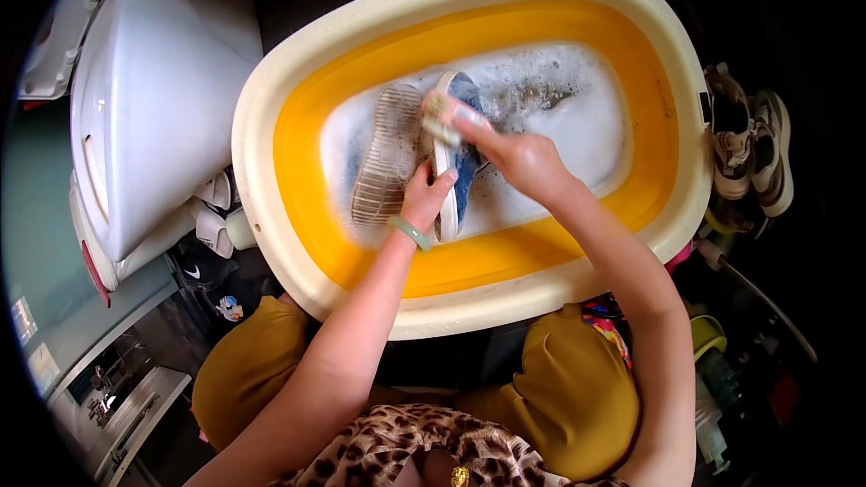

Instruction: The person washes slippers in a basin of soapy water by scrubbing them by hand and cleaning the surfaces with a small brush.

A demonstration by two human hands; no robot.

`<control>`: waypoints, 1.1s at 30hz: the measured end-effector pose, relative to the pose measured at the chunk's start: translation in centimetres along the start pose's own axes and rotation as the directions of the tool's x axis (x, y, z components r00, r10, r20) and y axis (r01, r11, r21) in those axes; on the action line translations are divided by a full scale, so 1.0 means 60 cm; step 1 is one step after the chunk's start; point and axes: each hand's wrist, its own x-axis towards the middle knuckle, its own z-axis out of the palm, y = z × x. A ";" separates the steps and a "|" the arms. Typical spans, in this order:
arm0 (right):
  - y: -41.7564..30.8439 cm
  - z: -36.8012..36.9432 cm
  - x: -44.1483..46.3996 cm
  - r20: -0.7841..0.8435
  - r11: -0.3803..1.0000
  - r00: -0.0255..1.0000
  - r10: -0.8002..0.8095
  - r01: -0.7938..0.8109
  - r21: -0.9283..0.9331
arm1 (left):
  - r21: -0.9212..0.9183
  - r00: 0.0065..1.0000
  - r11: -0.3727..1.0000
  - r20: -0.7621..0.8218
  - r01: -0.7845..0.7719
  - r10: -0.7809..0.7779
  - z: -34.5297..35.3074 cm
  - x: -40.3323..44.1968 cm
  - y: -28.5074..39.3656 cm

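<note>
A blue shoe with a white sole edge (464, 182) is tilted on its side in the soapy basin, and my left hand (428, 197) grips it near its lower end. My right hand (519, 158) is closed around a scrub brush (441, 120), whose bristles are at the shoe's white edge; motion blurs the brush a little. Left of it lies a second shoe, its ribbed beige sole (386, 158) facing up. White foam (586, 140) with dark dirty patches surrounds both shoes. A pale green bangle (409, 233) circles my left wrist.
The large oval basin (255, 117) has a cream rim and orange inner wall. On the right, a pair of sneakers (750, 140) stands close to the rim. A white ceramic fixture (162, 99) is at the left, with slippers (214, 221) beneath it. A hose (767, 298) runs at the lower right.
</note>
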 end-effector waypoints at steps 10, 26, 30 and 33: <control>-0.066 -0.001 -0.085 0.212 0.998 0.976 -0.043 0.033 0.050 | -0.072 1.000 0.997 -0.002 -0.032 0.031 -0.003 -0.007 -0.007; -0.065 -0.003 -0.049 0.204 0.998 0.979 -0.009 0.022 -0.057 | 0.255 0.989 0.959 -0.051 -0.122 0.140 -0.011 0.001 -0.032; -0.033 0.020 0.037 0.032 0.991 0.994 -0.103 0.105 -0.088 | -0.019 0.995 0.997 -0.066 -0.076 0.075 -0.020 0.011 -0.035; -0.033 0.033 0.064 0.058 0.994 0.994 0.093 -0.089 -0.066 | 0.007 0.996 0.998 -0.071 -0.062 0.063 -0.029 0.020 -0.035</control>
